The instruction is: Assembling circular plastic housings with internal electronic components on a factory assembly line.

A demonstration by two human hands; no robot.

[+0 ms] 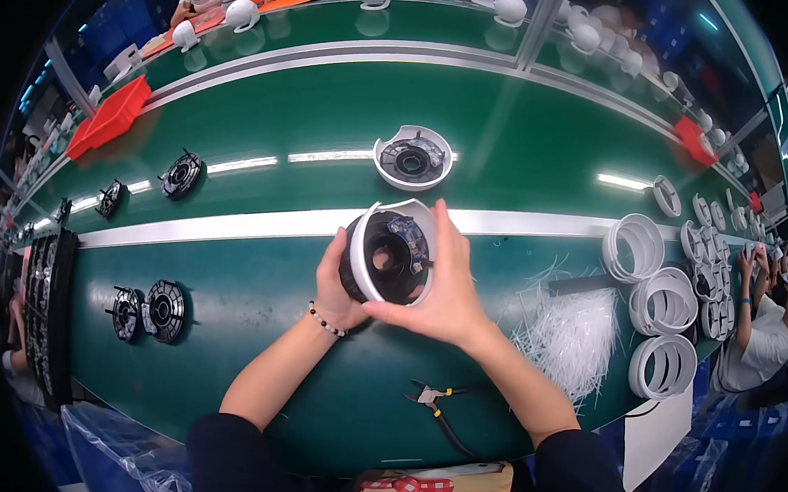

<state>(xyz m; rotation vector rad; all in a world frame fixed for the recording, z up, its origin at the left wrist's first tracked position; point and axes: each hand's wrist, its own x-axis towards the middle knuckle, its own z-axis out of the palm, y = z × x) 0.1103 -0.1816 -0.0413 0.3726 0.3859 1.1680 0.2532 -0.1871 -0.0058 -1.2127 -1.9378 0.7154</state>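
Between both hands I hold a round white plastic housing [364,260] tilted on its side above the green table. Inside it sits a black ring-shaped part with a small circuit board [405,238] and a round hole in its middle. My left hand [336,288] grips the lower left side, a beaded bracelet at its wrist. My right hand [450,280] wraps the right side, fingers up along the rim and thumb underneath. Just beyond, a similar white housing with a black insert [414,160] rests on the green belt. Diagonal cutters [439,400] lie open-jawed near my right forearm.
At the left are black round parts [164,311] on the table and more [181,174] on the belt. To the right lie a heap of clear plastic strips [576,345] and stacked white rings [665,301]. Red bins [111,117] and people's hands [748,257] show farther off.
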